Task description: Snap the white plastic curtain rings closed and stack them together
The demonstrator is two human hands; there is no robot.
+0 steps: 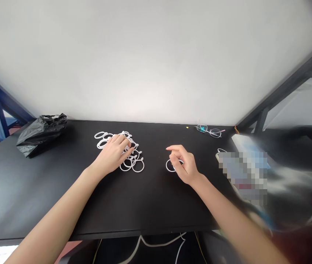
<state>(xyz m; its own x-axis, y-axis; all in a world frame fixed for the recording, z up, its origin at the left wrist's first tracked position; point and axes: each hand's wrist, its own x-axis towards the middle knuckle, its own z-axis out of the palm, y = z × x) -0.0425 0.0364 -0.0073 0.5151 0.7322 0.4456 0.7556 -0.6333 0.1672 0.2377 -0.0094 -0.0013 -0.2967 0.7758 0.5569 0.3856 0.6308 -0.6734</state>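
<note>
A pile of white plastic rings [130, 157] lies on the black table [35, 183] left of centre. My left hand [113, 154] rests on the pile with its fingers bent down onto the rings; I cannot tell whether it grips one. My right hand [183, 165] hovers to the right, thumb and fingers curled around a single white ring [169, 165] that lies apart from the pile, while the index finger points left.
A crumpled black plastic bag [40, 132] sits at the back left. Glasses [209, 131] lie at the back right near the white wall. A blurred white object [244, 143] and cables occupy the right side. White cables [158, 244] hang below the table's front edge.
</note>
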